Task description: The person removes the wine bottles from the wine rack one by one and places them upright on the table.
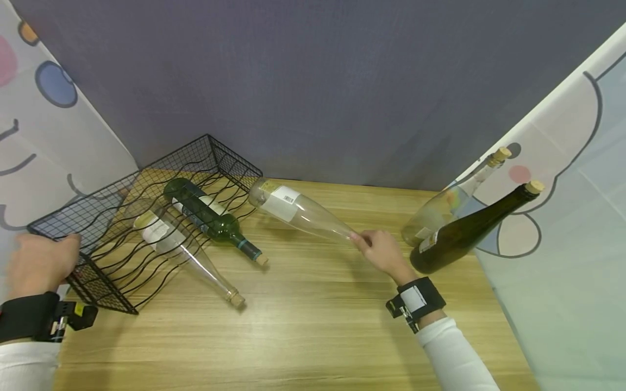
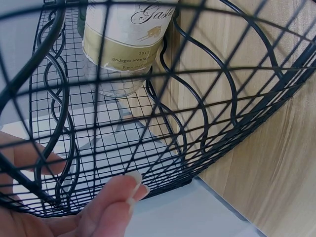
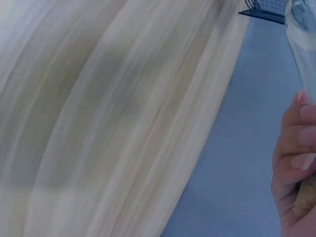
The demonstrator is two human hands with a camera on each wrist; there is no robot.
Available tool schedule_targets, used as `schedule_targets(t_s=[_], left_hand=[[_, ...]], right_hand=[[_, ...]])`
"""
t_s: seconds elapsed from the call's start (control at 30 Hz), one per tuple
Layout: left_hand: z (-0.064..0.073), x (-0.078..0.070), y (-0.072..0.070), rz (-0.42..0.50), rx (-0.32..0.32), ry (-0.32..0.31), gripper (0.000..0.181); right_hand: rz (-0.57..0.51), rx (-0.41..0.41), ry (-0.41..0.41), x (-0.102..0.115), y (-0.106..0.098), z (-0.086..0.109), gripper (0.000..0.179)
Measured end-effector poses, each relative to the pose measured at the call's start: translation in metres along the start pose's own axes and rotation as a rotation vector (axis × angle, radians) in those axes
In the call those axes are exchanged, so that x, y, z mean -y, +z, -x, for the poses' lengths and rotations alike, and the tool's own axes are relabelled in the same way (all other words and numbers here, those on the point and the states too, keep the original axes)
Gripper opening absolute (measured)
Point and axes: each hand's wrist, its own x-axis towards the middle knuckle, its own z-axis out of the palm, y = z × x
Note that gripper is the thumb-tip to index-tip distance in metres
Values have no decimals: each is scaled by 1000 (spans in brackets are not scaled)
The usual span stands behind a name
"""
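My right hand grips a clear glass bottle by its neck, with the base pointing left toward the black wire wine rack. In the right wrist view, fingers curl round the neck just above the cork. At the rack's near left end, my left hand holds the wire mesh, thumb and fingers on either side of it in the left wrist view. Another clear bottle and a green bottle lie side by side on the rack's wavy wires, corks toward the front right.
A dark green corked bottle and a clear corked bottle stand at the right of the wooden table, close to the patterned side panel. A grey panel rises along the back edge.
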Motion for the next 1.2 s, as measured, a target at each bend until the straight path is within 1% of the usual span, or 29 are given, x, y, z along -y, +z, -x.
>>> schedule_targets(t_s=[0.2,0.37,0.6,0.73,0.9,1.2], left_hand=[[0,-1,0,-10,-9,-6,85],[0,-1,0,5,-17,-1,85],[1,0,0,0,-31,7,83],[1,1,0,6,-31,8,83],[1,2,1,12,-33,10,83],[1,1,-1,7,-15,7,84]], right_hand=[[-19,-14,-1,3,-4,-3,51],[-38,-29,-5,3,-7,-5,51],[-29,-61,-20,3,-11,-8,49],[-29,-69,-7,2,-12,-8,51],[-53,-72,32,2,-14,-9,55],[-90,-78,73,4,-17,-13,61]])
